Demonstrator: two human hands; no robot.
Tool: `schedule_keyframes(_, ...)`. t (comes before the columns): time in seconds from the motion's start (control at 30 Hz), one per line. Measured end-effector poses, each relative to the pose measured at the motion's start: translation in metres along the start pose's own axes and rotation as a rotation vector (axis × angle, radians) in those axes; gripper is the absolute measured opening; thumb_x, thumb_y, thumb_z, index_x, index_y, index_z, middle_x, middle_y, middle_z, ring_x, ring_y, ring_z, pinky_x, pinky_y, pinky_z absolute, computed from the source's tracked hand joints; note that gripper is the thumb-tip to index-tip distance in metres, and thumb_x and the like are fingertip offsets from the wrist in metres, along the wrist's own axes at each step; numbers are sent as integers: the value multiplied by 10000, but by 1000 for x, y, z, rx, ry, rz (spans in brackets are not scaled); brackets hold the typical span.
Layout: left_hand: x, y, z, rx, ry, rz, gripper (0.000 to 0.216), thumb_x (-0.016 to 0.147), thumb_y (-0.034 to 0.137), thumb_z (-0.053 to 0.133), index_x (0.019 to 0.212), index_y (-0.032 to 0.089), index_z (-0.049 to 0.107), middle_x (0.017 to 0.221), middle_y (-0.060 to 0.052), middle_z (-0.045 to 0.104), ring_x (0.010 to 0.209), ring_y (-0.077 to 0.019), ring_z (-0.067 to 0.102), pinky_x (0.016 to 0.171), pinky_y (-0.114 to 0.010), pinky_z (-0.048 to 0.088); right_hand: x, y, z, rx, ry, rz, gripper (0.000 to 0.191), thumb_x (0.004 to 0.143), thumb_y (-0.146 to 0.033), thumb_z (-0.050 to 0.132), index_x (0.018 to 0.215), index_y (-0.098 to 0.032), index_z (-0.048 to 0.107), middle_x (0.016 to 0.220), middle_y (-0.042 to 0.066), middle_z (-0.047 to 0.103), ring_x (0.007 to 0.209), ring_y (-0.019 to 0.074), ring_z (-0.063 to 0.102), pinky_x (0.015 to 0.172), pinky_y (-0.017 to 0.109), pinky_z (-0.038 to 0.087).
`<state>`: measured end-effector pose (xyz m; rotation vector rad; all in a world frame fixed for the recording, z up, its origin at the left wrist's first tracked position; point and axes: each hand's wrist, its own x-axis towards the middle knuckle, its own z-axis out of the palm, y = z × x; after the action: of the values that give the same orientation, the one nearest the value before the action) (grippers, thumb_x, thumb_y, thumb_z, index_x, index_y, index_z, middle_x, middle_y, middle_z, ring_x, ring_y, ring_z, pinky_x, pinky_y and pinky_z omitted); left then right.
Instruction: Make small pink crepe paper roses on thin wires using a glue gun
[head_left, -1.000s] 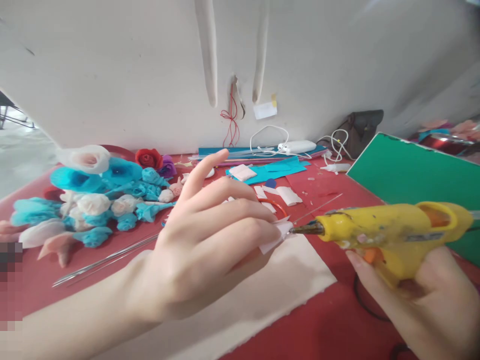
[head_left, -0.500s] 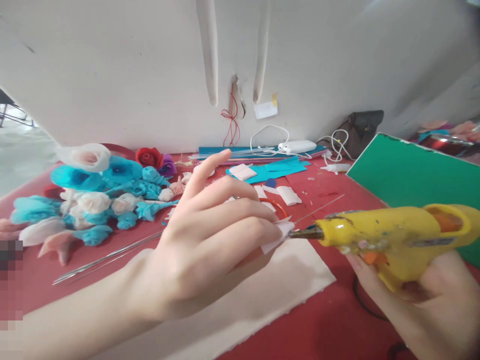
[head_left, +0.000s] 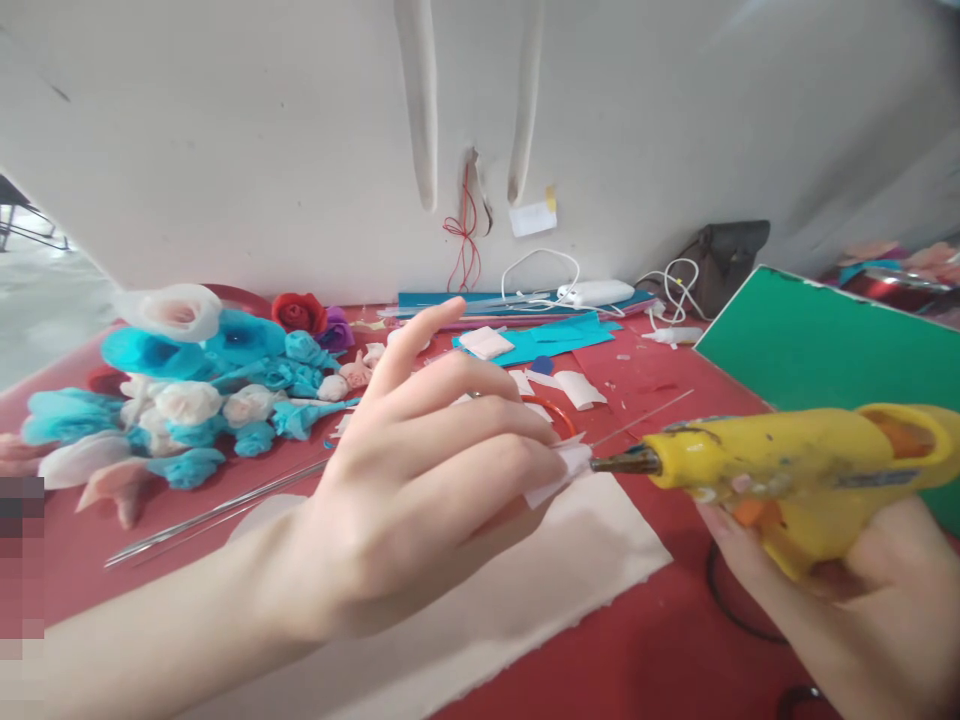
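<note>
My left hand (head_left: pixel 442 470) is closed in a pinch on a small pale piece of crepe paper (head_left: pixel 564 470), its index finger raised. A thin wire (head_left: pixel 645 416) sticks out beyond the paper to the right; where it begins is hidden by my fingers. My right hand (head_left: pixel 885 600) grips a yellow glue gun (head_left: pixel 795 455) by its handle, near the orange trigger. The gun's metal nozzle points left, its tip close beside the paper. Beneath my left hand lies a large pale sheet (head_left: pixel 592 570) on the red tabletop.
Crepe paper flowers (head_left: pixel 187 405) in blue, white, pink and red are piled at the left. Metal wires (head_left: pixel 217 510) lie before them. Blue paper strips (head_left: pixel 555 340), cut pale pieces (head_left: pixel 577 390) and a white power strip (head_left: pixel 596 292) lie farther back. A green board (head_left: pixel 840 340) stands right.
My right hand has drawn the glue gun slightly right, so its nozzle tip has backed off a little from the paper. My left hand stays almost still.
</note>
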<state>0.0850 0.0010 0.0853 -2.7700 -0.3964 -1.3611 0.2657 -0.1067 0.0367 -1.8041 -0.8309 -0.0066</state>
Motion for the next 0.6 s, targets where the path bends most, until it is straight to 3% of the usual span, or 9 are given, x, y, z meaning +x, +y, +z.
schedule_keyframes(0.17, 0, 1, -1, 12, -7, -16, 204, 782, 50, 517, 668, 210, 573, 678, 89, 682, 720, -111, 605, 1034, -458, 338, 3, 4, -3, -15, -35, 5, 287, 550, -392, 651, 746, -232, 515, 658, -9, 618, 523, 157, 601, 423, 172, 518)
schedule_keyframes(0.33, 2, -1, -2, 8, 2, 44, 198, 760, 43, 525, 654, 208, 557, 657, 86, 679, 693, -123, 613, 1021, -459, 351, 7, 15, -6, -6, -30, -134, 292, 524, -376, 694, 735, -229, 556, 655, -1, 642, 540, 177, 621, 392, 162, 507)
schedule_keyframes(0.5, 3, -2, -3, 6, -22, 57, 202, 756, 32, 519, 670, 211, 554, 662, 88, 686, 684, -116, 616, 1015, -439, 366, 4, 12, -3, 18, 8, -27, 271, 534, -369, 689, 704, -226, 535, 606, -18, 610, 484, 148, 592, 389, 146, 496)
schedule_keyframes(0.6, 2, -2, -2, 7, -22, 47, 197, 754, 32, 529, 680, 211, 565, 669, 86, 684, 700, -120, 617, 1021, -446, 359, 6, 13, -4, -30, -7, -163, 271, 540, -370, 694, 729, -227, 564, 635, -12, 626, 522, 149, 605, 401, 134, 495)
